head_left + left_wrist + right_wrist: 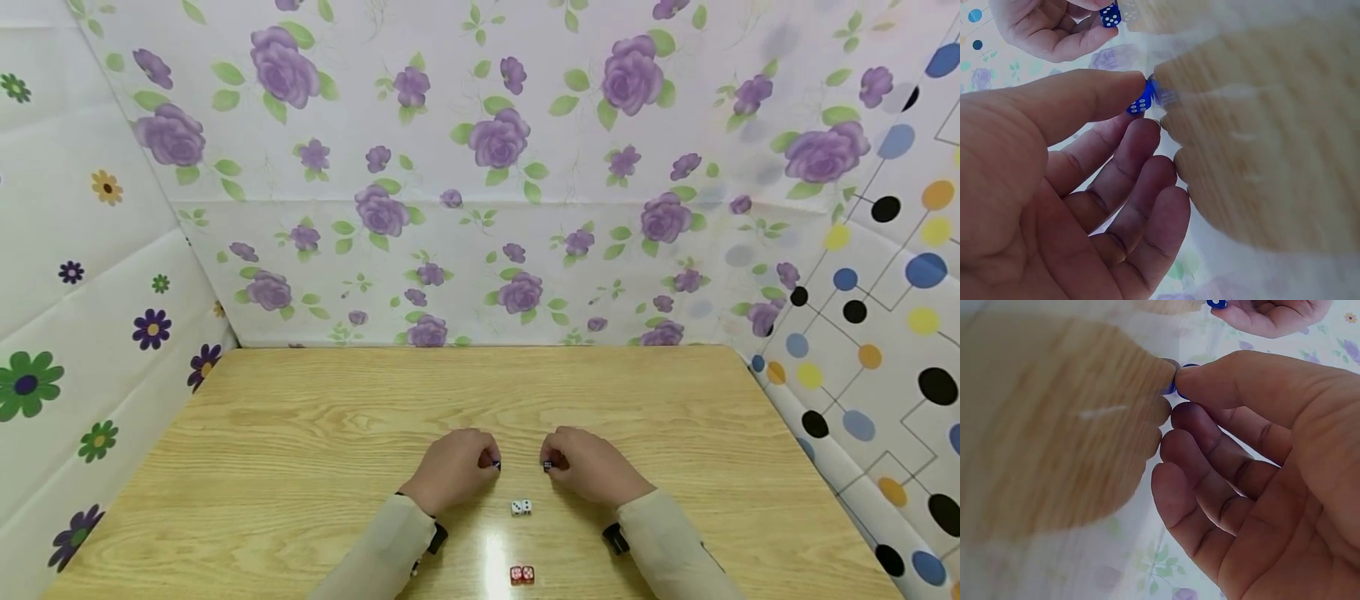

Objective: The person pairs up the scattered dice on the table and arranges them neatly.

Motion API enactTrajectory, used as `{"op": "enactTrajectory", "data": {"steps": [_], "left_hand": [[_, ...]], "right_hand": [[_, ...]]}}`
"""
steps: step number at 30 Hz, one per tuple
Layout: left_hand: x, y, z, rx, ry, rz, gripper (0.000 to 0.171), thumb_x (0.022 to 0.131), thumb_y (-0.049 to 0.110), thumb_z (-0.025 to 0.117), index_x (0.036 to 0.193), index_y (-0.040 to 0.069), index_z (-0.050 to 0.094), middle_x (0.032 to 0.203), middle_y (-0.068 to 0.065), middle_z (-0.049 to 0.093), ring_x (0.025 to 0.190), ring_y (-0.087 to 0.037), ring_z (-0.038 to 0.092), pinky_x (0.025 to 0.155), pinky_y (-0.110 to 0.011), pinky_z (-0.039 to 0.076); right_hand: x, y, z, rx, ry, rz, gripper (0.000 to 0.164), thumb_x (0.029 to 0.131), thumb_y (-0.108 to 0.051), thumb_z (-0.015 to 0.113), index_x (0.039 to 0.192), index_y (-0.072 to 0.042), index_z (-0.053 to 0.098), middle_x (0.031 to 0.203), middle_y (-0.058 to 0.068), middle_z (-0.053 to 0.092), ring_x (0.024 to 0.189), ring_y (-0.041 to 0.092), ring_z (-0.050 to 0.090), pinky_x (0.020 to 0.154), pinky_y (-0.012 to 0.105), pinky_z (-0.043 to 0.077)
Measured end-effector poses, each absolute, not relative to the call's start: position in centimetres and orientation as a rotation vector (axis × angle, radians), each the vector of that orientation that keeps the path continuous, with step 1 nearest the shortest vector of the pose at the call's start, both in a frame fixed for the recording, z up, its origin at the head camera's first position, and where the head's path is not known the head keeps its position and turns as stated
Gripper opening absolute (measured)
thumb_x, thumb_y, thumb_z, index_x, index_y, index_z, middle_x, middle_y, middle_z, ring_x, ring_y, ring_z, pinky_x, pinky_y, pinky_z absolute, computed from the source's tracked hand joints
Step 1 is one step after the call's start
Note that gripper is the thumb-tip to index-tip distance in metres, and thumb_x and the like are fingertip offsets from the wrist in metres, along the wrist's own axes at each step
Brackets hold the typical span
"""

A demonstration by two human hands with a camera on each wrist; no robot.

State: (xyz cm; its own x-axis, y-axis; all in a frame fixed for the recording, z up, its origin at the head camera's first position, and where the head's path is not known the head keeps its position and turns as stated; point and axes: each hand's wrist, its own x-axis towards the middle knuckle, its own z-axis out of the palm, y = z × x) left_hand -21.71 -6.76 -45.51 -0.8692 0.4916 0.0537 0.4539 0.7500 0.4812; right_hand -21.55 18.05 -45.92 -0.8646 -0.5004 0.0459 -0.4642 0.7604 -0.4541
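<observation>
Between thumb and forefinger my left hand (455,468) pinches a blue die (1140,102) with white pips, right at the tabletop. Opposite it, my right hand (588,468) pinches a second blue die (547,467) in the same way; in the right wrist view the thumb covers most of that die. A gap of bare wood separates the two hands. Nearer to me, between the wrists, two white dice (521,507) with black pips sit side by side. Closer still, two red dice (522,575) with white pips stand next to each other near the bottom of the head view.
The wooden table (315,417) has a glossy surface that mirrors the hands. Behind it hangs a cloth with purple flowers (498,137). A daisy-print cloth (45,275) hangs at the left, a dotted cloth (885,333) at the right.
</observation>
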Motion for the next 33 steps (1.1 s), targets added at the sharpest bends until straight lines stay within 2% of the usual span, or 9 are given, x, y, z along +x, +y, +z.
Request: {"op": "enactTrajectory", "data": {"steps": [9,16,22,33], "left_hand": [[-21.8,-6.5,-45.3,0.778,2.854,0.769,0.009,0.092,0.011,0.074,0.087,0.018,0.072,0.079,0.01,0.06,0.07,-0.005,0.053,0.066,-0.026,0.047],[-21.8,-6.9,-44.8,0.758,2.803,0.826,0.007,0.092,0.007,0.074,0.096,0.013,0.075,0.089,0.004,0.069,0.079,-0.007,0.061,0.074,-0.03,0.054],[-22.3,-6.8,-44.9,0.764,2.803,0.815,0.006,0.091,0.008,0.074,0.093,0.013,0.076,0.086,0.007,0.069,0.077,-0.005,0.061,0.073,-0.028,0.054],[-22.7,-6.2,-45.1,0.761,2.806,0.764,0.003,0.091,0.014,0.077,0.09,0.015,0.075,0.085,0.01,0.067,0.075,-0.003,0.059,0.072,-0.026,0.053]], "right_hand": [[-21.9,17.9,-46.3,-0.792,2.849,-0.736,0.012,0.093,-0.006,0.073,0.096,-0.018,0.07,0.089,-0.009,0.06,0.079,0.007,0.053,0.072,0.03,0.048],[-21.8,18.4,-45.5,-0.697,2.875,-0.756,0.012,0.092,-0.006,0.073,0.09,-0.017,0.069,0.084,-0.009,0.062,0.077,0.008,0.055,0.071,0.032,0.051],[-21.8,17.9,-45.3,-0.674,2.83,-0.756,0.011,0.092,-0.01,0.077,0.087,-0.016,0.07,0.08,-0.01,0.061,0.071,0.008,0.054,0.066,0.03,0.049],[-22.6,16.9,-45.6,-0.781,2.821,-0.735,0.012,0.092,-0.007,0.076,0.088,-0.017,0.071,0.081,-0.011,0.061,0.071,0.005,0.054,0.067,0.029,0.049]]}}
